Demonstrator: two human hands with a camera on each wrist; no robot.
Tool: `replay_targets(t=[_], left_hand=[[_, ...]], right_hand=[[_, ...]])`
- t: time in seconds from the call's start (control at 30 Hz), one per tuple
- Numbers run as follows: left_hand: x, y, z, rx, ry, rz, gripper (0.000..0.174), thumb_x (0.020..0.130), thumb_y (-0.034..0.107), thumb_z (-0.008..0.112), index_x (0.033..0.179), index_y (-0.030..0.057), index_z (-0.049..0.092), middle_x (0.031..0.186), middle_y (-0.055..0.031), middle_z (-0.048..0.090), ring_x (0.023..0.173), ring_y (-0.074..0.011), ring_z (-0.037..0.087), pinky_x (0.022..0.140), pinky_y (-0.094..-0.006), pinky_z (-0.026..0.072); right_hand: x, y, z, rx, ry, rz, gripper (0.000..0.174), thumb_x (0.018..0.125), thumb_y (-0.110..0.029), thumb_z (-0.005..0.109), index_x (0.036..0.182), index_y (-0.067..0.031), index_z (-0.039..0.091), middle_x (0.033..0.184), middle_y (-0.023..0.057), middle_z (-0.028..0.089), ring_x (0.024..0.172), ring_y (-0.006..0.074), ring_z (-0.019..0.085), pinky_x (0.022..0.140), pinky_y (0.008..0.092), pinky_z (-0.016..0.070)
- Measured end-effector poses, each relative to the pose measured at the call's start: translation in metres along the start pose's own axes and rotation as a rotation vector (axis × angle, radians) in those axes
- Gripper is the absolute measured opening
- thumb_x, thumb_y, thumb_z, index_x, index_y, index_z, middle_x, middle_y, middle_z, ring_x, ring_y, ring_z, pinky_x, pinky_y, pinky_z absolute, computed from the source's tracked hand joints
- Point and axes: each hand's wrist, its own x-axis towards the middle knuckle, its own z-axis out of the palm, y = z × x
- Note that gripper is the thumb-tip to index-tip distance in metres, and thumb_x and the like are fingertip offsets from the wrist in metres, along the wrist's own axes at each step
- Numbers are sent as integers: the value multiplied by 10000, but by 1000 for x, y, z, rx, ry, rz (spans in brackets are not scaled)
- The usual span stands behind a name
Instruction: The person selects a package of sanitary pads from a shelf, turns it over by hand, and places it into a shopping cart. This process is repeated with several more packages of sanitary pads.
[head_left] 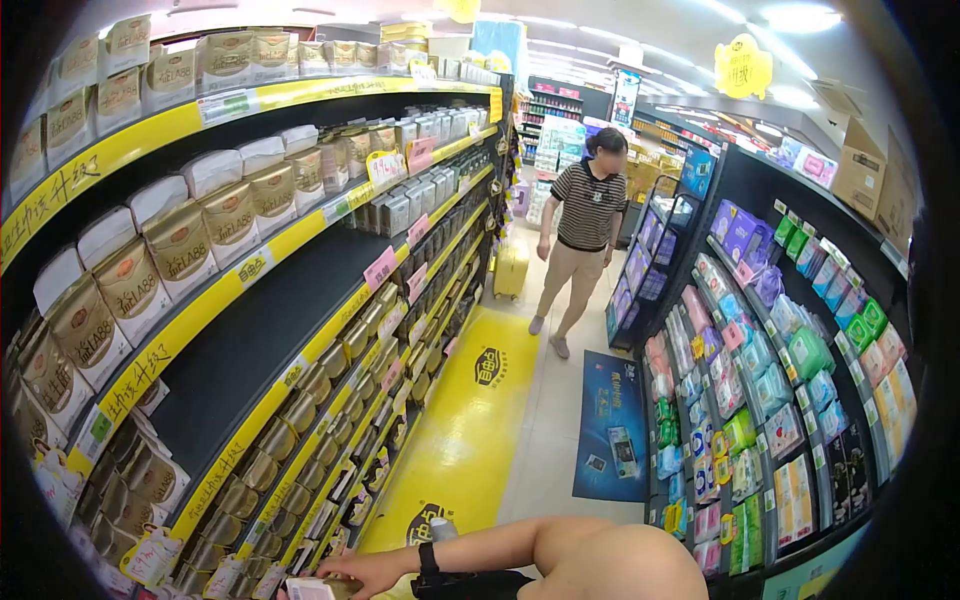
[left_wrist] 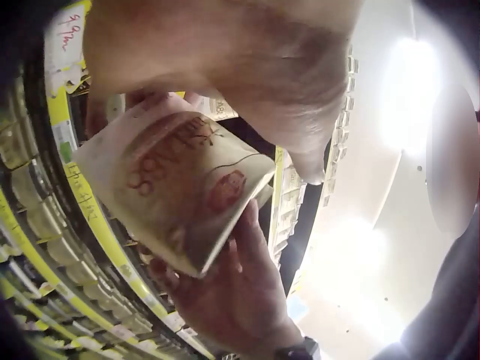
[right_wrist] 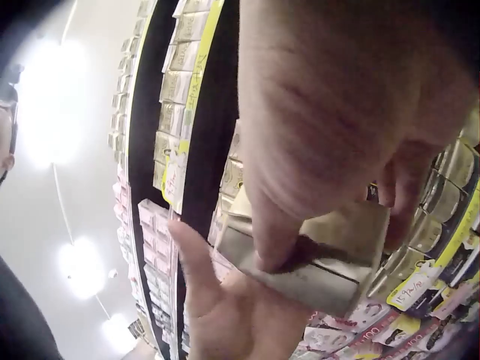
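Note:
A gold and white pack of sanitary pads (left_wrist: 184, 187) marked LA88 is between my two hands, low beside the left shelves. My right hand (head_left: 365, 573), with a dark band on its wrist, grips the pack; in the right wrist view its thumb presses the silvery face and its fingers curl over the far edge. Beneath the pack is my left hand (right_wrist: 244, 319), its palm turned up and its thumb straight, apart from the pack. The left fingers are mostly hidden behind the pack. In the head view, the left hand is out of sight.
Gold packs (head_left: 180, 240) line the left shelves, whose yellow edge strips (head_left: 240, 275) carry price tags. Shelves on the right hold coloured packets (head_left: 740, 430). A person (head_left: 590, 205) stands in the aisle near a yellow suitcase (head_left: 510, 270). A blue mat (head_left: 610, 425) lies on the floor.

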Motion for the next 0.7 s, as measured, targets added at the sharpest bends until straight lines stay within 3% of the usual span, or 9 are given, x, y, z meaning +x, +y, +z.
replay_targets(t=[0.03, 0.13, 0.27, 0.3, 0.4, 0.5, 0.57, 0.67, 0.7], left_hand=[[0, 5, -1, -12, 10, -13, 847, 763, 83, 863, 1478, 25, 413, 1418, -183, 525, 1252, -303, 557, 1012, -412, 497], [-1, 15, 4, -49, 51, -54, 820, 790, 68, 835, 1485, 25, 402, 1420, -185, 524, 1257, -306, 555, 1018, -412, 496], [7, 60, 15, -106, 42, -107, 785, 825, 47, 799, 1494, 23, 389, 1421, -187, 524, 1265, -308, 553, 1025, -411, 493], [3, 37, 7, -122, 37, -118, 776, 834, 42, 790, 1496, 23, 385, 1422, -188, 524, 1267, -309, 552, 1027, -411, 493], [-8, -5, -1, -168, 23, -152, 750, 861, 26, 763, 1503, 22, 375, 1423, -189, 523, 1272, -311, 550, 1033, -410, 491], [-2, 10, 10, -157, -39, -143, 785, 852, 27, 784, 1513, 27, 362, 1423, -186, 523, 1263, -304, 558, 1021, -400, 498], [1, 16, 21, -198, -71, -167, 947, 770, 97, 898, 1533, 41, 339, 1409, -168, 530, 1229, -281, 583, 988, -385, 509], [11, 21, 32, -208, -106, -153, 964, 774, 154, 919, 1532, 41, 334, 1418, -166, 525, 1222, -281, 589, 970, -379, 514], [15, 19, 34, -192, -123, -139, 1016, 785, 337, 928, 1540, 21, 326, 1461, -184, 491, 1278, -304, 552, 1008, -411, 495]], right_hand=[[-4, 10, -8, 128, -138, 169, 640, 1087, -478, 485, 1554, -66, 341, 1367, 142, 481, 1189, 269, 526, 997, 414, 451], [3, 16, -13, 353, 74, 163, 586, 1111, -434, 437, 1545, -51, 345, 1338, 153, 515, 1209, 284, 516, 1018, 416, 432], [1, 26, -20, 468, 152, 184, 542, 1136, -401, 356, 1551, -53, 333, 1371, 162, 520, 1261, 279, 502, 1049, 405, 408], [-2, 19, -25, 381, 196, 92, 482, 1143, -369, 348, 1516, -64, 366, 1342, 147, 542, 1234, 270, 529, 1024, 406, 428], [-6, 14, -26, 378, 378, 181, 407, 1143, -360, 360, 1413, -69, 448, 1257, 134, 593, 1145, 263, 581, 965, 403, 458], [-14, 28, -20, 372, 536, 180, 371, 1137, -359, 386, 1201, -32, 548, 1069, 131, 634, 1005, 254, 623, 891, 387, 482], [-22, 38, -15, 315, 507, 178, 416, 1134, -382, 391, 1069, -7, 558, 952, 133, 605, 905, 246, 602, 826, 389, 472], [-33, 55, -17, 313, 328, 220, 481, 1134, -396, 386, 925, 9, 539, 834, 126, 548, 793, 237, 549, 745, 402, 442], [-37, 60, -17, 326, 243, 245, 500, 1135, -397, 382, 887, 12, 527, 805, 123, 527, 762, 234, 528, 721, 409, 429]])
